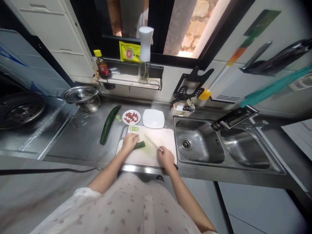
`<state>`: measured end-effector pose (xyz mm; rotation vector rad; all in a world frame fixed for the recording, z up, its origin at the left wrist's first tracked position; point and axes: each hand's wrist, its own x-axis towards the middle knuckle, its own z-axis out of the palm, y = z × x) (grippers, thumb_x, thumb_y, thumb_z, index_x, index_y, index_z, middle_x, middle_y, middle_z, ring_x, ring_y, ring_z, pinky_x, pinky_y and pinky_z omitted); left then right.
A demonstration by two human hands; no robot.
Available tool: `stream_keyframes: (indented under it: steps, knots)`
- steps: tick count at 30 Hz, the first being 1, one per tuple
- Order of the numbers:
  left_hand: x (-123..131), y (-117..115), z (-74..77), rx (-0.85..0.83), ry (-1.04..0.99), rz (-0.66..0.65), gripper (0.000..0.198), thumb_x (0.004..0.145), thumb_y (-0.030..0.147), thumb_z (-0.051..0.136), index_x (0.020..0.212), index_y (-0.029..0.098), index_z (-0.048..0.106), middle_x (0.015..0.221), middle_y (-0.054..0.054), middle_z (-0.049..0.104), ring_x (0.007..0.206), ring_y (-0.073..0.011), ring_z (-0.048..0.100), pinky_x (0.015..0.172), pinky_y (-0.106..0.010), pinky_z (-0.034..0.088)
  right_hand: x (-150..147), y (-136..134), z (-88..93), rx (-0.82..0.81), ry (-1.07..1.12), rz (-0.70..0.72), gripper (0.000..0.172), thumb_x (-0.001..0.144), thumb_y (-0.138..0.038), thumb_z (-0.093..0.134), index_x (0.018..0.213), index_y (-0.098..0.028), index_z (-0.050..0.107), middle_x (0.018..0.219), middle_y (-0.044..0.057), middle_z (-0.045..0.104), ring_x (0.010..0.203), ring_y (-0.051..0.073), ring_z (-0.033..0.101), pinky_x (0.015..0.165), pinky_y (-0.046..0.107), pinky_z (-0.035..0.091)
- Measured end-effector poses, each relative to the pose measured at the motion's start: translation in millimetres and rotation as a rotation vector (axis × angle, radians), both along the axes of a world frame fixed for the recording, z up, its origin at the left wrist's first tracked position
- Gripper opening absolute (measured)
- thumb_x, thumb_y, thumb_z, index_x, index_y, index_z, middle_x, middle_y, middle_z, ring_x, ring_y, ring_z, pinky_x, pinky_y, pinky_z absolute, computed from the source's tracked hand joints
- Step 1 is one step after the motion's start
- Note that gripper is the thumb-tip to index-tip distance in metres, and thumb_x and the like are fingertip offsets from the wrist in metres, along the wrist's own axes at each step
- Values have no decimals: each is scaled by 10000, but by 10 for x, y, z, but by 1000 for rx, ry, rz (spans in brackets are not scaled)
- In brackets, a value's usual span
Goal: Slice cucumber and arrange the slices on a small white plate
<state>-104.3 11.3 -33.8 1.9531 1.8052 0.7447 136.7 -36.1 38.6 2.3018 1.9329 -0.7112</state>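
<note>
On the white cutting board [158, 160] lies a piece of dark green cucumber [139, 145], its left end partly hidden by my left hand [130, 142]. The fingers of that hand are curled over this end. My right hand [167, 157] is wrapped round the handle of a kitchen knife [151, 139]. Its blade points up and left over the board, apart from the cucumber piece. A few pale cucumber slices [134, 129] rest at the board's top left corner. A wet greenish patch shows between the piece and the knife.
A whole cucumber [109, 125] lies left of the board. Behind the board are a plate of chopped red bits [131, 117] and a white square plate [153, 118]. The double sink [200, 143] is at right, a lidded steel pot [83, 97] at left. A shelf [129, 81] holds bottles.
</note>
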Motion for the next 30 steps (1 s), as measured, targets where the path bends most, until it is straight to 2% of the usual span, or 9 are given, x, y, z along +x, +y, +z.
stream_keyframes:
  steps: [5, 11, 16, 30]
  knots:
    - [20, -175, 139, 14, -45, -151, 263, 904, 378, 525, 1006, 226, 714, 969, -57, 681, 952, -195, 599, 876, -332, 449, -35, 9, -15, 10, 63, -6, 335, 938, -321, 383, 1119, -277, 662, 981, 25, 715, 880, 167, 629, 648, 233, 339]
    - [52, -261, 228, 9, -71, -212, 266, 904, 389, 534, 1026, 238, 715, 964, -55, 677, 935, -191, 595, 851, -327, 452, -94, 22, 38, -12, 38, 47, 327, 959, -295, 357, 1023, -241, 673, 976, 31, 712, 852, 150, 624, 606, 230, 309]
    - [88, -296, 208, 1, -66, -221, 265, 902, 386, 543, 1066, 261, 709, 953, -53, 665, 939, -190, 580, 849, -322, 448, -126, 53, 39, -42, 58, 118, 314, 971, -328, 374, 1034, -219, 662, 999, 46, 711, 864, 149, 629, 620, 224, 311]
    - [117, -305, 152, 13, -42, -219, 259, 879, 393, 582, 1067, 266, 706, 951, -39, 669, 930, -180, 586, 845, -315, 452, -218, 28, 19, -50, 155, 154, 354, 989, -332, 342, 1092, -178, 643, 989, 75, 709, 882, 163, 631, 663, 222, 336]
